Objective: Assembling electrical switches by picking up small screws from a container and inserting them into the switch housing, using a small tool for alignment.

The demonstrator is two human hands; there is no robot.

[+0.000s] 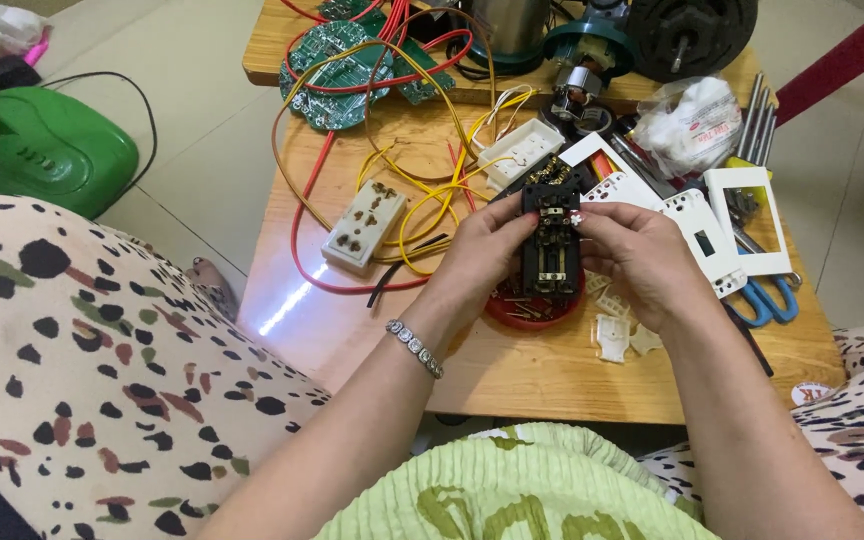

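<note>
Black socket base (552, 240) gripped upright between both hands, just above red dish (532, 310) of small metal parts. Left hand (482, 255) curled around base's left edge, fingers pinching it. Right hand (637, 260) pinching right edge, fingertips (584, 213) pressed near top. Beige socket module (364, 225) left of base among yellow and red wires (402, 170). White cover plates (742, 215) right of base; blue scissors (767, 298) beyond, on wooden table (512, 380).
</note>
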